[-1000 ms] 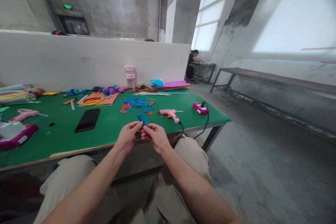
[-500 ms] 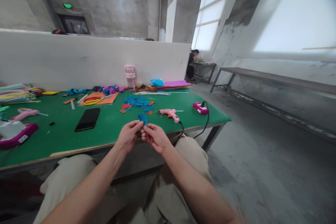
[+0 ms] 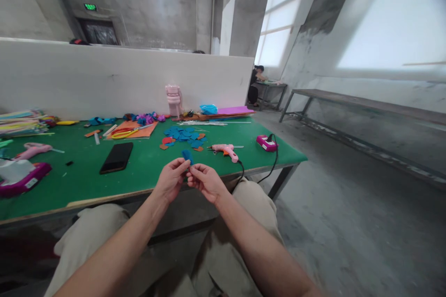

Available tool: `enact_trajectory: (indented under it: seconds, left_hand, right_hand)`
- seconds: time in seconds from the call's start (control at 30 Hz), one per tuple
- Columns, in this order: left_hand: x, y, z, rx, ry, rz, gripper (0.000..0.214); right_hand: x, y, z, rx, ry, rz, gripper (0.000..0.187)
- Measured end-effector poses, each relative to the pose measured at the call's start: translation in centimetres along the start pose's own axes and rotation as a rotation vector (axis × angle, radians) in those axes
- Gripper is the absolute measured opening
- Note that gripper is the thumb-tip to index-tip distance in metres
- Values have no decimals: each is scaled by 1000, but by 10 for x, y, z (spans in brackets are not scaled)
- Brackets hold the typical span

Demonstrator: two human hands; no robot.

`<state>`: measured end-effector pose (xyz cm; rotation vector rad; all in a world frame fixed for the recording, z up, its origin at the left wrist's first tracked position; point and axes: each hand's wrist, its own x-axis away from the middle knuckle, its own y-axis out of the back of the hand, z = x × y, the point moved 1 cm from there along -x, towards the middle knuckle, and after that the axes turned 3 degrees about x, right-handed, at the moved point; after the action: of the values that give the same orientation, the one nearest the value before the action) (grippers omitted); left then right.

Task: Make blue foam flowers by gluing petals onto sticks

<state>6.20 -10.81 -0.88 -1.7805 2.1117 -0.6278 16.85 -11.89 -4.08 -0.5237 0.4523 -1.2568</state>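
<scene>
Head cam view: the thing in hand is a small blue piece (image 3: 187,155), flat and thin-looking, deep blue with a bit of a curve to it. Can't tell if it's paper or felt. It's up in front of the near edge of the green bench (image 3: 83,181), poking out above the fingertips. The left hand (image 3: 171,177) has thumb and forefinger closed on its lower part, and the right hand (image 3: 205,181) is pinched closed at the bottom end, right up against the left one. Other fingers are loosely curled.

Just beyond is a loose pile of blue pieces (image 3: 183,134) with a red piece (image 3: 167,140) and a few brown ones around the edges. Pink glue gun (image 3: 226,150) lies to the right of that, black phone (image 3: 117,158) off to the left.

Container-wise, there's a pink bottle-shaped thing (image 3: 173,100) standing upright at the back by the white partition (image 3: 121,79), but no telling what's inside. A light blue packet (image 3: 208,109) sits next to it, contents hidden too.

Compared with a second ago, the blue piece looks narrower, like it's been turned or curled a bit. Hands are in pretty much the same spot, and the pile, glue gun and phone haven't budged.
</scene>
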Motion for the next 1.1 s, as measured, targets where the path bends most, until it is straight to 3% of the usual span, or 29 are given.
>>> enact_trajectory:
  seconds: [0.8, 1.1]
  left_hand:
    - [0, -1, 0, 42, 9, 3, 29]
    - [-3, 2, 1, 132, 16, 59, 25]
  right_hand:
    - [0, 2, -2, 0, -8, 4, 22]
    - [0, 0, 1, -32, -2, -13, 20]
